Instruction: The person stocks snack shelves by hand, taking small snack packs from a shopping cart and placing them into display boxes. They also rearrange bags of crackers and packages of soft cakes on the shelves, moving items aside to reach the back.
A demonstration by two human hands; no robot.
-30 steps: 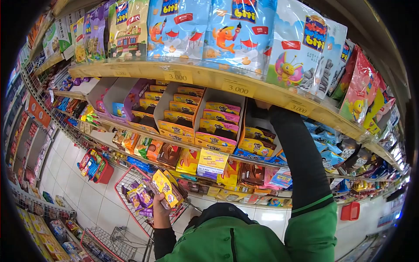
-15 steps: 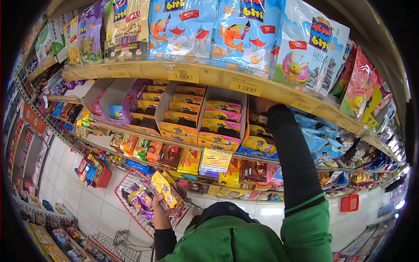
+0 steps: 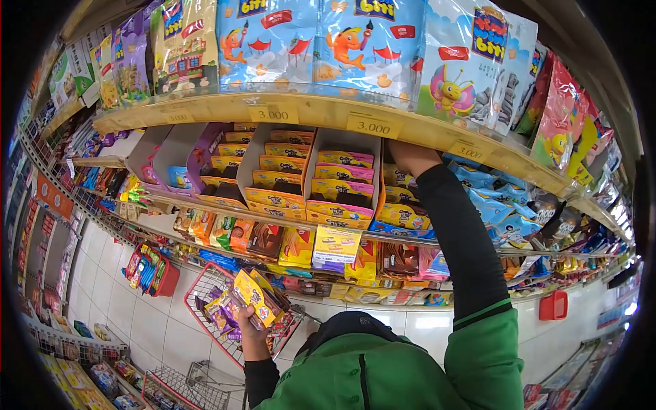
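Observation:
My left hand (image 3: 253,333) is closed around several yellow snack packs (image 3: 254,298), held over a red-rimmed shopping cart (image 3: 199,295) with purple packs in it. My right hand (image 3: 411,158) reaches under the upper shelf, above an open box of yellow snack packs (image 3: 402,213). Its fingers are hidden behind the shelf edge and in shadow, so I cannot see what they touch. To its left stand boxes of pink and yellow packs (image 3: 342,188) and of orange and yellow packs (image 3: 280,179).
The upper shelf edge (image 3: 301,113) carries price labels, with large snack bags (image 3: 270,48) above. Blue packs (image 3: 499,205) lie right of my right arm. Below hangs a yellow price card (image 3: 336,247). Red baskets (image 3: 164,273) (image 3: 553,305) stand on the tiled floor.
The view has shifted slightly, and the shelves appear further left. More of my right hand's back and wrist now shows below the shelf edge. My left hand still holds the packs.

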